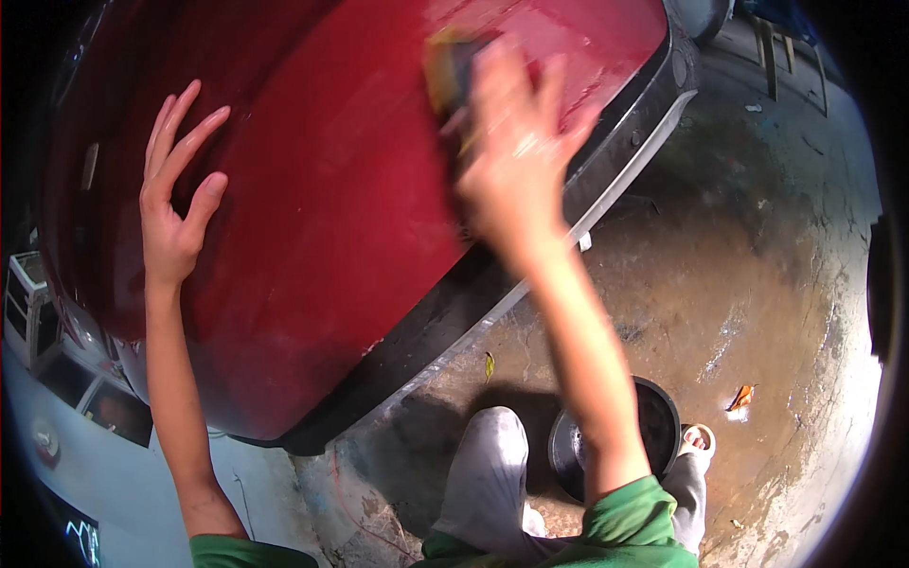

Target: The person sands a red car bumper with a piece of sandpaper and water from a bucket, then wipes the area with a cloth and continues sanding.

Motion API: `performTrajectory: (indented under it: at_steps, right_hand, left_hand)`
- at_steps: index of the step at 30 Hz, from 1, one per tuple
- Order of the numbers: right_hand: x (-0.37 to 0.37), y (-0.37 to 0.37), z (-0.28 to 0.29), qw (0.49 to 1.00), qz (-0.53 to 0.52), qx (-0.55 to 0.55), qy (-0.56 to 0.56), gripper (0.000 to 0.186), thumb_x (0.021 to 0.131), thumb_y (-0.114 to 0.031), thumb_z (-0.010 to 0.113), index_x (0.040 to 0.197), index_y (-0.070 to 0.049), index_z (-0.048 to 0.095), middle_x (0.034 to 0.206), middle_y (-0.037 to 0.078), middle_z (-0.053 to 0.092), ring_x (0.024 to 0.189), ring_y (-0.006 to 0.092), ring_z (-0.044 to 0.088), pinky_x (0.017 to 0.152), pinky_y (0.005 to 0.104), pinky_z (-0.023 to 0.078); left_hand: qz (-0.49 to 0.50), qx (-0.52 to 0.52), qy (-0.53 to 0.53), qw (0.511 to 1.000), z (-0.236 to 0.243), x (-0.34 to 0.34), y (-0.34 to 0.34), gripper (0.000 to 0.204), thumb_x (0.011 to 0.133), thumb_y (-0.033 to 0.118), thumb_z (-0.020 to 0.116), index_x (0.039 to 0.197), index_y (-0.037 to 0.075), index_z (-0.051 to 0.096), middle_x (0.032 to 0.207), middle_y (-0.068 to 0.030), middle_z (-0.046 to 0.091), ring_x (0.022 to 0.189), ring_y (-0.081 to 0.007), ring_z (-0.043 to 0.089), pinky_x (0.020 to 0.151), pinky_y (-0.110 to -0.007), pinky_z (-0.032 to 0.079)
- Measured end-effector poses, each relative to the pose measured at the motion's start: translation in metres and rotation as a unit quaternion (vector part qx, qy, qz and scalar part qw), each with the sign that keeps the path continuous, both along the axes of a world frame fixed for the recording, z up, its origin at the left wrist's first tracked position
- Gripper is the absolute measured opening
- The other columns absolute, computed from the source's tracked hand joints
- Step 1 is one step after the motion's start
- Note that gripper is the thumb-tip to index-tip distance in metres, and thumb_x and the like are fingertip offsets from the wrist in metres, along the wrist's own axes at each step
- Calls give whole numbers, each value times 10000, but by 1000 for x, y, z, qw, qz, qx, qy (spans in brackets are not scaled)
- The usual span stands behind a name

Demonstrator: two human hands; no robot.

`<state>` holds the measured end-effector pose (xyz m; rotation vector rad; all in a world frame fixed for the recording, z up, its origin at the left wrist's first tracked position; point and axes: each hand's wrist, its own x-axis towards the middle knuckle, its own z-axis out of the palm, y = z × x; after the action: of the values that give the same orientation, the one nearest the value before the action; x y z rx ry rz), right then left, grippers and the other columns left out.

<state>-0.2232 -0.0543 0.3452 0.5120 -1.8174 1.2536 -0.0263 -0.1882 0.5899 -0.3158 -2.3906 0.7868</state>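
Note:
A red car body panel (pixel 331 208) with a wet, glossy surface fills the upper middle of the view. My right hand (pixel 516 166), blurred by motion, presses a yellow and dark sponge (pixel 443 71) to the panel near its upper right part. Wet streaks shine on the back of that hand, and the sponge's far side is partly hidden by the fingers. Farther left, my left hand (pixel 177 204) has its fingers spread over the red surface and holds nothing. Whether its palm touches the panel I cannot tell.
Black and grey trim (pixel 620 156) edges the panel's lower side. A round black basin (pixel 568 459) stands on the wet concrete floor (pixel 729 312) by my legs. A dry orange leaf (pixel 741 398) lies to its right. Stool legs (pixel 769 62) show at the upper right.

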Motion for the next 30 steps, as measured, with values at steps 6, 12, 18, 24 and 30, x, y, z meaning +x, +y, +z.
performTrajectory:
  at_steps: [6,12,18,24,30]
  right_hand:
    - [-86,31,-46,991,-81,-82,-63,650,983,-199,494,1570,20,318,1664,227,267,1477,589,238,1056,857,153]
    - [135,-26,-30,983,163,21,-86,873,808,-196,658,1601,-71,314,1703,168,216,1563,484,110,1123,791,-28]
    - [-91,87,-57,955,-39,4,-296,470,1012,-250,487,1443,-63,469,1537,182,457,1372,474,455,976,744,422]
    - [-60,147,-94,777,-34,-601,-184,519,1081,-391,540,1155,108,661,1087,159,710,966,218,604,912,364,466]
    - [-32,121,-102,750,157,-615,-188,529,1085,-452,514,1278,27,633,1144,73,679,1021,167,615,918,359,473]
  left_hand:
    - [-34,-4,-1,999,-4,-15,7,505,863,318,686,1336,140,697,1567,-104,499,1520,-348,338,1240,-502,240]
    - [-21,-16,8,1000,-5,-9,-2,501,858,330,714,1328,157,703,1556,-87,511,1502,-338,370,1228,-506,262]
    - [43,-54,13,998,-38,-3,23,584,871,218,694,1445,161,603,1606,-128,439,1535,-355,310,1243,-512,231]
    - [20,-124,-175,977,-161,-60,65,684,869,394,703,1520,305,511,1688,-111,278,1571,-347,206,1233,-624,128]
    - [-74,-237,-68,966,-116,-273,118,498,1008,412,548,1477,244,548,1641,-118,366,1529,-319,305,1245,-561,192]
